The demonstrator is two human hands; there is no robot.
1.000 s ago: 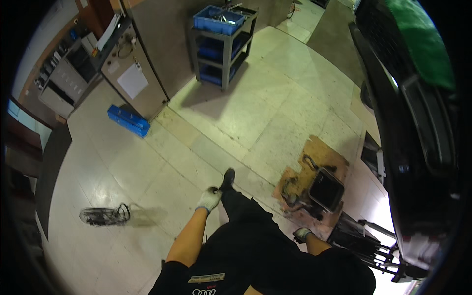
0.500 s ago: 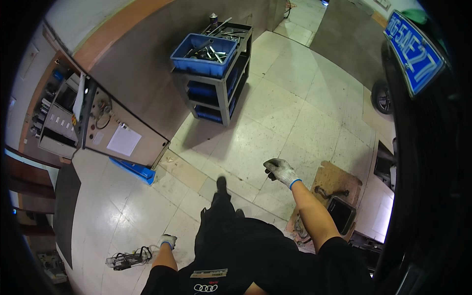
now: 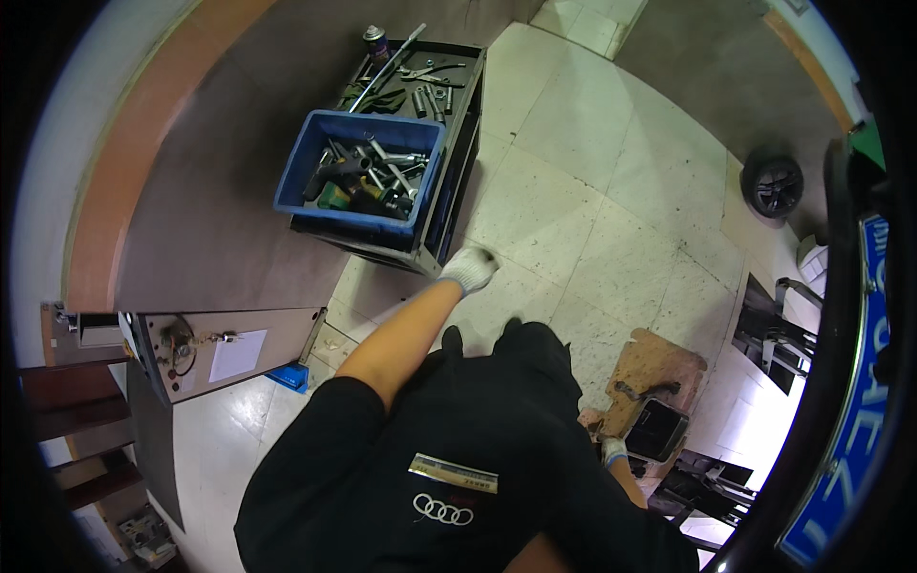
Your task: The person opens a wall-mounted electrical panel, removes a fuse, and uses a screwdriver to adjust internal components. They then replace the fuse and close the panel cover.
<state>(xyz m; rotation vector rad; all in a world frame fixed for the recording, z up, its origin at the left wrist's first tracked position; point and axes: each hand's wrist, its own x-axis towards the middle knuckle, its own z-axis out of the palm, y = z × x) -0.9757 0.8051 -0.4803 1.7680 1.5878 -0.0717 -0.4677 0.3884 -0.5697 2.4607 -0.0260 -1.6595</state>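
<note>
"Grips?"
"Can't tell either. I see the white-gloved left hand (image 3: 468, 270) near the dark metal cart (image 3: 420, 260) bearing a blue plastic bin (image 3: 344, 220)."
"Right?"
"White-gloved right hand (image 3: 613, 449) by a flat brown board (image 3: 669, 355)."

Tool cart (image 3: 458, 55), top tray: blue plastic bin (image 3: 358, 224) takes the near end, loaded with loose hand tools (image 3: 390, 177). Behind it, spray can (image 3: 375, 43) upright, long metal bar (image 3: 387, 69) laid diagonally, pliers (image 3: 435, 70), a few sockets (image 3: 418, 101) by the right edge. Floor (image 3: 544, 205) is pale tile, scuffed. From where I stand: stained brown board (image 3: 659, 353) flat on it, carrying a dark framed rectangular piece (image 3: 657, 430) and a dark hose-like part (image 3: 659, 390), right beside each other. Black wheel (image 3: 772, 186) near the wall.
</note>
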